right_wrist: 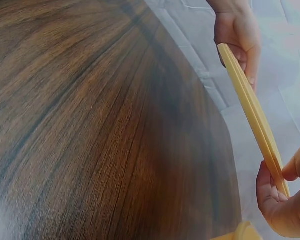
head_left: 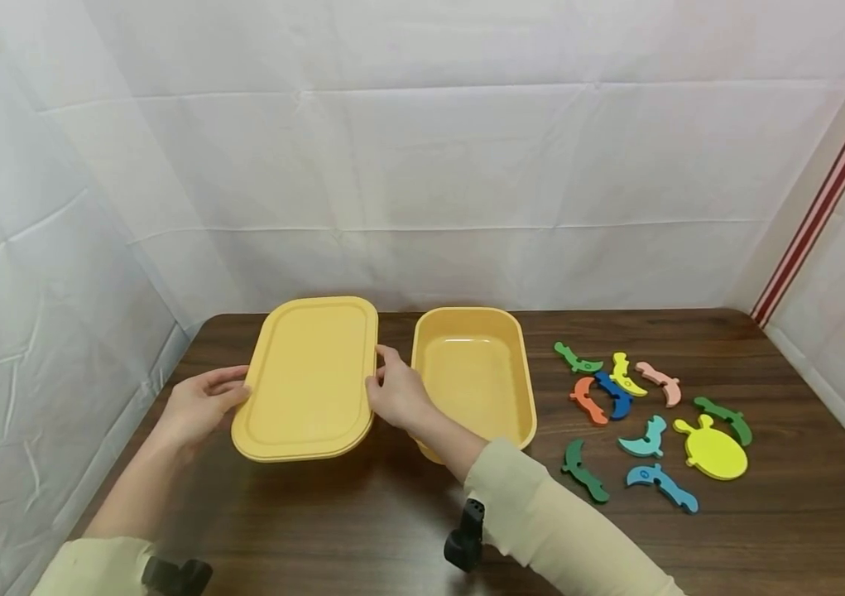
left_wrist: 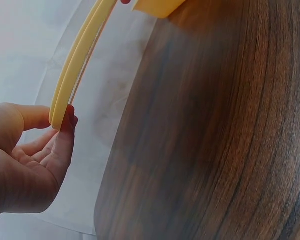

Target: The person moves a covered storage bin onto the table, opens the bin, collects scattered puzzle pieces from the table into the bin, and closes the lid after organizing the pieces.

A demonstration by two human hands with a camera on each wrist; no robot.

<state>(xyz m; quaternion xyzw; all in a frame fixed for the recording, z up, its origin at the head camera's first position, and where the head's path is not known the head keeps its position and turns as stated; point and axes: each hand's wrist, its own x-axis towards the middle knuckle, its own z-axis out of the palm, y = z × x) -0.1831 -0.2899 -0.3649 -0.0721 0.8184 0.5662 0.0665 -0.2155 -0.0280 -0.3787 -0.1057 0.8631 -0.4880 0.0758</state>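
Note:
A flat yellow lid [head_left: 306, 377] with rounded corners is held up above the left part of the table, tilted in the head view. My left hand [head_left: 201, 407] pinches its left edge, thumb on one face and fingers behind, as the left wrist view shows at the lid's rim [left_wrist: 77, 65]. On the opposite edge my right hand [head_left: 398, 389] pinches it the same way; in the right wrist view the lid [right_wrist: 254, 117] spans between both hands. Just right of it stands an open yellow box [head_left: 474, 377], its inside bare where visible, its front partly covered by my right forearm.
Several colored curved pieces, such as a blue one [head_left: 662, 487] and an orange one [head_left: 588, 401], lie at the right of the brown table [head_left: 333, 530]. Among them is a yellow rounded piece with knobs [head_left: 716, 453]. White cloth [head_left: 422, 165] hangs behind the table.

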